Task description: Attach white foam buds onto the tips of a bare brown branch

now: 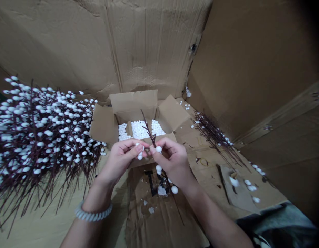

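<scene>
Both hands meet just in front of an open cardboard box [135,102] that holds many small white balls [140,129]. My left hand [118,160] is closed, pinching a few white balls [140,156] between thumb and fingers, close to the stem. In my right hand [175,160] a thin dark brown artificial branch [146,124] is gripped; its bare forked tip points up and away, and its stem runs down below the hand. White balls [158,168] show along the branch beside and under my right hand. Exactly where the fingertips touch is partly hidden.
A large heap of finished-looking berry branches [45,127] lies left. A smaller bundle of branches [213,129] rests right, near a cardboard scrap [238,193] with white balls. Flattened cardboard [149,227] bearing clear glue-like lumps [161,191] lies below my hands. Tall cardboard walls [149,44] enclose the back and right.
</scene>
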`<state>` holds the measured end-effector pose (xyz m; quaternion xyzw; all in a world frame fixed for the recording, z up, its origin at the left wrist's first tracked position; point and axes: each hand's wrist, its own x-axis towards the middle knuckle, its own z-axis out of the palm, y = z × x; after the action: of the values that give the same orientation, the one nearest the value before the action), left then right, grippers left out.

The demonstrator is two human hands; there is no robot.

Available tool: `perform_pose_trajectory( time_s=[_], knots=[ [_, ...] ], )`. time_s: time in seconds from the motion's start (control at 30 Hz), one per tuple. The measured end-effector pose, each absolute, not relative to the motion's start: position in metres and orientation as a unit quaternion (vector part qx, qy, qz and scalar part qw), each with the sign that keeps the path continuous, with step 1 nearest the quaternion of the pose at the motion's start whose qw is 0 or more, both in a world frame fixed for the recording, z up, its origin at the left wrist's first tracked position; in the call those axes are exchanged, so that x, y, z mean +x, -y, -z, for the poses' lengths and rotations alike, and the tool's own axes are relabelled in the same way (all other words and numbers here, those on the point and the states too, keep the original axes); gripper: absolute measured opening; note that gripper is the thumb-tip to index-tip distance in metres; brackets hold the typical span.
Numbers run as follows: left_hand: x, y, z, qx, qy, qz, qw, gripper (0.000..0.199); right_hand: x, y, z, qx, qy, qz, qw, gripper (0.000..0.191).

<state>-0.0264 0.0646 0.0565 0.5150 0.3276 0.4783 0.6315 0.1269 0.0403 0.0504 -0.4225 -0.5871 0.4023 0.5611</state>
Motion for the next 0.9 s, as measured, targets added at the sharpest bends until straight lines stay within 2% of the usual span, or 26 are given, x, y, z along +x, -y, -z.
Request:
perform_pose_trajectory(
  time_s=[0.53,0.9],
  knots=[
    [-0.0214,-0.0623,-0.0572,0.480,-0.300,-0.491,0.662,0.022,0.1222,-0.0384,-0.0496,-0.419,0.580,-0.400,0.573,0.007],
    [-0.0211,-0.0614,-0.0537,0.505,-0.316,-0.500,0.628,0.016,0.1234,-0.0362,-0.0511,-0.424,0.572,-0.403,0.576,0.006]
  ],
)
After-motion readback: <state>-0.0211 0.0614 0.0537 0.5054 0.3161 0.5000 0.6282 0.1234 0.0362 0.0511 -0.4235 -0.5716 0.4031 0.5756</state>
